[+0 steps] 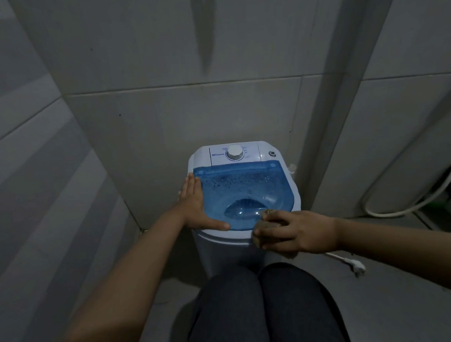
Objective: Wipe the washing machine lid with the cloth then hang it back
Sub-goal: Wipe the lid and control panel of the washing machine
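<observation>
Pressing flat, fingers spread, the left hand (194,202) steadies the translucent blue plastic lid (246,188); the right hand (297,232) clutches a bunched brownish cloth (266,220) at its near edge.

Bare forearms without sleeves lead to each bare hand (194,203); dark grey trousers (264,311) cover both knees.

The grey floor (395,287) carries the white washing machine (222,251); a white plug (356,264) lies just right of it.

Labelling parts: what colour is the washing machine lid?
Translucent blue, beaded with droplets, on a white body. The lid shows only in the head view.
</observation>
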Action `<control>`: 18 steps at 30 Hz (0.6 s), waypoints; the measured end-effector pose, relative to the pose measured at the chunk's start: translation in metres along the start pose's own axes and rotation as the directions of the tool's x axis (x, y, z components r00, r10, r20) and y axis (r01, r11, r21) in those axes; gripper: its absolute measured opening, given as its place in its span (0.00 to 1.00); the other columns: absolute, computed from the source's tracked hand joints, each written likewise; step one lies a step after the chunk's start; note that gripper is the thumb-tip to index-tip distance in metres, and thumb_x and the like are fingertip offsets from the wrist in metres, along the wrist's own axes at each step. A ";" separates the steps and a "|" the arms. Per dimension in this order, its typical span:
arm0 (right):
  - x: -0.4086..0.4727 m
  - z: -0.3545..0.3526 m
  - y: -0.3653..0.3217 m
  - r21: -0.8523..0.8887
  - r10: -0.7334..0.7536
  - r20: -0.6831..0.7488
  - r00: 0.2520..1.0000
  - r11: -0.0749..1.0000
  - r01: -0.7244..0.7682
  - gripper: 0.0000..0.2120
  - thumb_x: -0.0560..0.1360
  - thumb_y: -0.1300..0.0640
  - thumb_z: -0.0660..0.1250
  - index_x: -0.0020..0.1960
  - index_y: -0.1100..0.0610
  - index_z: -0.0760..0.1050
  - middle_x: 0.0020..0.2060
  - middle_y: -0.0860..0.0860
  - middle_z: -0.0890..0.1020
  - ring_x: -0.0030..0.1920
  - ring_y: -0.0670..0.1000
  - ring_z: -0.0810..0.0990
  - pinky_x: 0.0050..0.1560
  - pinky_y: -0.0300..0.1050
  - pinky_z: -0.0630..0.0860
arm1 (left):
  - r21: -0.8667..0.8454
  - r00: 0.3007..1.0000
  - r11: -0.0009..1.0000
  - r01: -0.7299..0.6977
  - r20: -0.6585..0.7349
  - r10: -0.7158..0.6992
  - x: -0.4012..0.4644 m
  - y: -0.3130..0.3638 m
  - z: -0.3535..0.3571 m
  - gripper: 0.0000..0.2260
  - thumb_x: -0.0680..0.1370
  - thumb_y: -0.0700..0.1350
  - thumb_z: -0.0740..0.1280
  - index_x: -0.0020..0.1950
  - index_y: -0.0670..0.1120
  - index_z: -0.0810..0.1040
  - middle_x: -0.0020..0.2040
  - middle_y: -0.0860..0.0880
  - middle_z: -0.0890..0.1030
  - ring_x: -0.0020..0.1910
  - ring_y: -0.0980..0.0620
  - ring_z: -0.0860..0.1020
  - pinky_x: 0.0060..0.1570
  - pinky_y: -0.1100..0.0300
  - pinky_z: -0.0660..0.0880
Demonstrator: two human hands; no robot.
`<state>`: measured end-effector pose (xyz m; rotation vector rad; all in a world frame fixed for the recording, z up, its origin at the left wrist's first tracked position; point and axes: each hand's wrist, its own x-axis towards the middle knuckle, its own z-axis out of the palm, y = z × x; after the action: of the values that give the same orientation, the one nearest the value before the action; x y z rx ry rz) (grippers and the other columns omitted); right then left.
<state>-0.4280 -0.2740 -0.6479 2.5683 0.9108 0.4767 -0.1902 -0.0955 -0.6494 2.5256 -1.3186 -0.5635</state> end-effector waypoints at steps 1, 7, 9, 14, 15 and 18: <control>-0.003 -0.002 0.002 -0.013 -0.007 0.004 1.000 1.000 0.007 0.15 0.81 0.58 0.52 0.59 0.50 0.74 0.63 0.51 0.70 0.57 0.62 0.75 0.44 0.46 0.81 | 0.004 1.000 1.000 0.002 -0.003 -0.002 0.000 0.000 0.000 0.73 0.46 0.77 0.66 0.75 0.42 0.31 0.76 0.43 0.29 0.75 0.45 0.30 0.73 0.48 0.36; -0.020 -0.020 0.015 0.022 -0.011 0.203 0.979 1.000 0.007 0.11 0.75 0.54 0.65 0.57 0.49 0.77 0.62 0.50 0.73 0.55 0.60 0.78 0.39 0.47 0.83 | -0.003 1.000 1.000 0.012 -0.001 -0.012 -0.002 0.000 0.000 0.73 0.48 0.76 0.68 0.75 0.43 0.30 0.75 0.44 0.28 0.74 0.45 0.30 0.73 0.47 0.36; -0.018 -0.031 0.020 0.045 -0.005 0.300 0.954 0.999 -0.009 0.12 0.73 0.55 0.68 0.56 0.49 0.77 0.59 0.51 0.77 0.54 0.59 0.79 0.34 0.47 0.83 | -0.002 1.000 1.000 0.020 0.004 -0.020 -0.002 0.001 -0.001 0.72 0.50 0.75 0.70 0.75 0.43 0.30 0.75 0.44 0.28 0.75 0.45 0.30 0.73 0.46 0.36; 0.004 -0.060 0.019 0.106 0.258 0.443 0.859 0.936 -0.335 0.23 0.74 0.63 0.60 0.68 0.49 0.69 0.65 0.54 0.73 0.60 0.58 0.75 0.47 0.51 0.81 | 0.023 0.998 0.998 0.060 -0.011 -0.060 -0.008 0.008 -0.002 0.69 0.54 0.73 0.71 0.75 0.42 0.30 0.76 0.42 0.29 0.75 0.43 0.31 0.73 0.42 0.36; 0.010 -0.062 0.015 0.175 0.369 0.455 0.810 0.855 -0.488 0.27 0.73 0.65 0.60 0.70 0.50 0.67 0.66 0.54 0.72 0.61 0.57 0.74 0.52 0.52 0.79 | 0.013 0.997 0.998 0.059 -0.041 -0.058 -0.012 0.008 0.000 0.69 0.55 0.73 0.71 0.75 0.42 0.31 0.76 0.42 0.30 0.75 0.43 0.31 0.72 0.42 0.37; 0.026 -0.070 0.011 0.491 0.662 0.285 0.693 0.520 -0.698 0.22 0.71 0.65 0.67 0.64 0.54 0.74 0.58 0.50 0.81 0.57 0.48 0.80 0.56 0.42 0.77 | 0.002 0.987 0.999 -0.051 -0.151 0.050 -0.028 0.018 0.003 0.65 0.58 0.70 0.72 0.76 0.42 0.34 0.77 0.43 0.34 0.76 0.45 0.35 0.72 0.44 0.38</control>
<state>-0.4329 -0.2485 -0.5773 3.4515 -0.1049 0.3395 -0.2193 -0.0828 -0.6387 2.4708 -1.3219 -0.3550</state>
